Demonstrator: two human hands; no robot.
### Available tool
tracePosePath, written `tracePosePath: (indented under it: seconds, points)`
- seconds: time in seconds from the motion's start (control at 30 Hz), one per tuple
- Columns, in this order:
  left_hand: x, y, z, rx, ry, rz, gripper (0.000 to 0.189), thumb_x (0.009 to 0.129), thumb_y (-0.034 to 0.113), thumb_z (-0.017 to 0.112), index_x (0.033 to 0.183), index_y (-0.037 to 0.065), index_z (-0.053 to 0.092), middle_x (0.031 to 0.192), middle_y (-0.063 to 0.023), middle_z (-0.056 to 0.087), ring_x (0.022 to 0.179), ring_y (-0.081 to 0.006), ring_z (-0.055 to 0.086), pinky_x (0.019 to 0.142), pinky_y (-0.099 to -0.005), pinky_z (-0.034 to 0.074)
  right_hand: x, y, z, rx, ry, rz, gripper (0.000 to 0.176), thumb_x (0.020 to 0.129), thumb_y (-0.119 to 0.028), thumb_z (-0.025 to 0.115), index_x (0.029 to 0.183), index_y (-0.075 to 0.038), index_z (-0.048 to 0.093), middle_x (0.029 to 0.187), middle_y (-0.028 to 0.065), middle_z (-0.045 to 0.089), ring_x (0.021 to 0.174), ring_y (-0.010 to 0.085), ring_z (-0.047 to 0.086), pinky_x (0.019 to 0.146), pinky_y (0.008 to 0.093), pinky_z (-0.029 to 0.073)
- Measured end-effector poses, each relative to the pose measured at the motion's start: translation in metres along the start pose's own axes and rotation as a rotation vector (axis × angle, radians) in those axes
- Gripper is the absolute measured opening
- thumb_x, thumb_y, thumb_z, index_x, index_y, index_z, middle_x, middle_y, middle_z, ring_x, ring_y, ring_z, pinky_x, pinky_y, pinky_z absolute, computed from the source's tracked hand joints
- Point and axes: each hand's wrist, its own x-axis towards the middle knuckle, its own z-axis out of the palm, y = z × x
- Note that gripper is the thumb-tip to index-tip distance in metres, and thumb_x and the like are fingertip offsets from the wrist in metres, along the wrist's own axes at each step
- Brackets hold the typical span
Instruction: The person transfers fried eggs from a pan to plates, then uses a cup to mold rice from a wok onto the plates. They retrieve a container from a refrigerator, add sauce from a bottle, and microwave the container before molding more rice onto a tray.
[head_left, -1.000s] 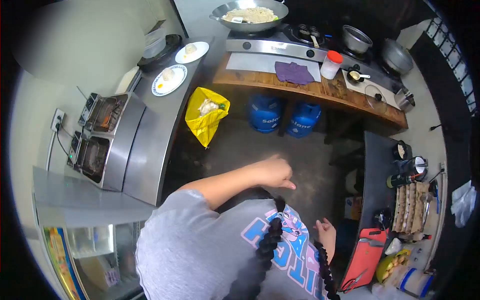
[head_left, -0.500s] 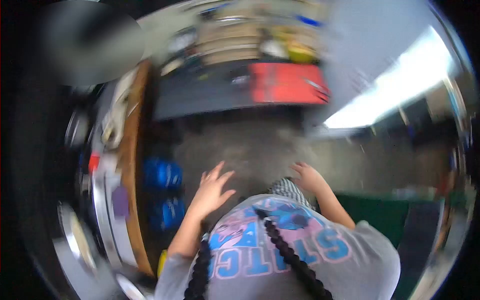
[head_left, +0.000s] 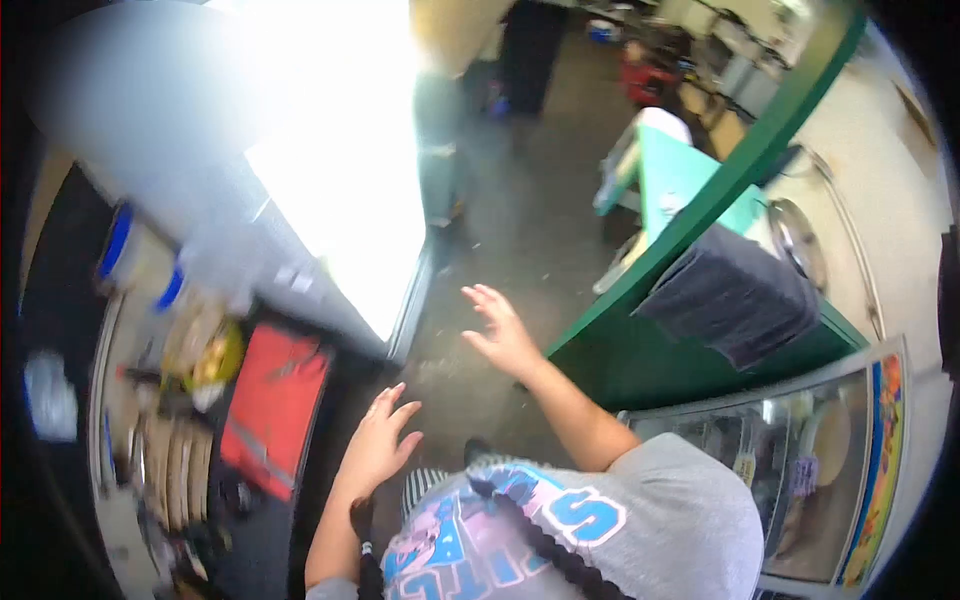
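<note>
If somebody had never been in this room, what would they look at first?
Probably the glaring white patch of light at the upper left, the brightest thing in view. Next might come the bright red board on the left, and the dark cloth draped over the green partition on the right. In the middle, the left hand and right hand reach out open, holding nothing.

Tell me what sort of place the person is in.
Probably a kitchen, perhaps of a small eatery: a red cutting board with what looks like a knife on it, egg cartons nearby, and a glass-fronted fridge opposite.
</note>
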Motion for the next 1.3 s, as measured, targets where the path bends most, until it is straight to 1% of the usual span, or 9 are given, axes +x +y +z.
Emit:
tracePosePath:
  seconds: [0.1,0.33,0.53,0.57,0.6,0.73,0.93,1.03,1.3]
  points:
    - [0.095,-0.027,-0.013,-0.103,-0.048,0.133,0.041,0.081,0.014,0.07,0.12,0.008,0.06,0.141,-0.0195,0.044,0.13,-0.0387,0.042,0.107,-0.0433,0.037,0.059,0.007,-0.019,0.123,0.284,0.032,0.059,0.081,-0.008,0.067,0.137,-0.015,0.049,0.141,0.0087,0.044,0.112,0.0193,0.056,0.083,0.0298,0.049]
    - [0.328,-0.078,-0.032,-0.348,-0.141,0.25,0.034,0.083,0.01,0.068,0.117,0.008,0.063,0.138,-0.0139,0.049,0.129,-0.0328,0.046,0.106,-0.0425,0.037,0.207,0.064,-0.066,0.509,0.725,-0.019,0.03,0.089,-0.001,0.059,0.12,-0.004,0.059,0.128,0.0078,0.055,0.103,0.0138,0.057,0.087,0.0266,0.048]
    - [0.516,-0.069,-0.045,-0.546,-0.179,0.308,0.032,0.088,0.008,0.063,0.12,0.006,0.062,0.136,-0.0082,0.047,0.121,-0.0204,0.051,0.094,-0.0328,0.046,0.304,0.084,-0.117,0.365,0.76,-0.074,0.01,0.089,-0.009,0.065,0.086,-0.001,0.071,0.12,0.0084,0.057,0.102,0.0129,0.058,0.071,0.0226,0.049]
    - [0.547,-0.064,-0.045,-0.575,-0.166,0.316,0.031,0.088,0.009,0.063,0.12,0.006,0.062,0.136,-0.008,0.048,0.12,-0.021,0.051,0.094,-0.0329,0.046,0.317,0.09,-0.136,0.164,0.772,-0.088,0.01,0.089,-0.01,0.066,0.094,-0.003,0.071,0.121,0.0089,0.057,0.102,0.0139,0.058,0.067,0.0227,0.049]
    - [0.574,-0.059,-0.046,-0.602,-0.146,0.323,0.031,0.088,0.009,0.063,0.119,0.006,0.062,0.135,-0.0078,0.049,0.119,-0.0216,0.052,0.094,-0.033,0.046,0.327,0.094,-0.161,-0.057,0.805,-0.081,0.017,0.086,-0.008,0.068,0.103,-0.005,0.069,0.121,0.0092,0.057,0.101,0.0148,0.058,0.068,0.0231,0.049]
    - [0.687,-0.049,-0.02,-0.648,-0.158,0.351,0.028,0.088,0.011,0.064,0.116,0.008,0.064,0.131,-0.0069,0.052,0.115,-0.0219,0.054,0.096,-0.0329,0.044,0.361,0.181,-0.278,0.081,0.895,-0.146,0.024,0.085,-0.004,0.066,0.109,-0.005,0.067,0.12,0.006,0.057,0.101,0.0142,0.058,0.076,0.0246,0.049]
    - [0.905,-0.042,0.07,-0.545,-0.271,0.429,0.029,0.087,0.014,0.067,0.116,0.007,0.065,0.129,-0.0111,0.053,0.116,-0.0216,0.054,0.098,-0.0336,0.043,0.376,0.307,-0.448,-0.087,0.851,0.267,0.023,0.087,-0.007,0.066,0.109,-0.006,0.068,0.096,0.0025,0.066,0.088,0.012,0.061,0.079,0.0259,0.048]
    - [0.996,-0.034,0.079,-0.388,-0.391,0.291,0.03,0.087,0.016,0.067,0.115,0.006,0.065,0.124,-0.0112,0.057,0.109,-0.0207,0.057,0.094,-0.0326,0.046,0.397,0.37,-0.526,-0.204,0.8,0.518,0.022,0.086,-0.01,0.067,0.108,-0.007,0.069,0.093,0.0022,0.066,0.083,0.011,0.06,0.077,0.027,0.048]
    - [1.164,-0.031,0.033,-0.296,-0.537,-0.05,0.035,0.087,0.018,0.065,0.117,0.001,0.063,0.092,-0.0114,0.068,0.086,-0.0179,0.064,0.077,-0.0298,0.05,0.532,0.479,-0.773,-0.254,0.812,0.472,0.02,0.087,-0.014,0.067,0.105,-0.006,0.07,0.09,0.0027,0.069,0.074,0.0094,0.058,0.072,0.0265,0.048]
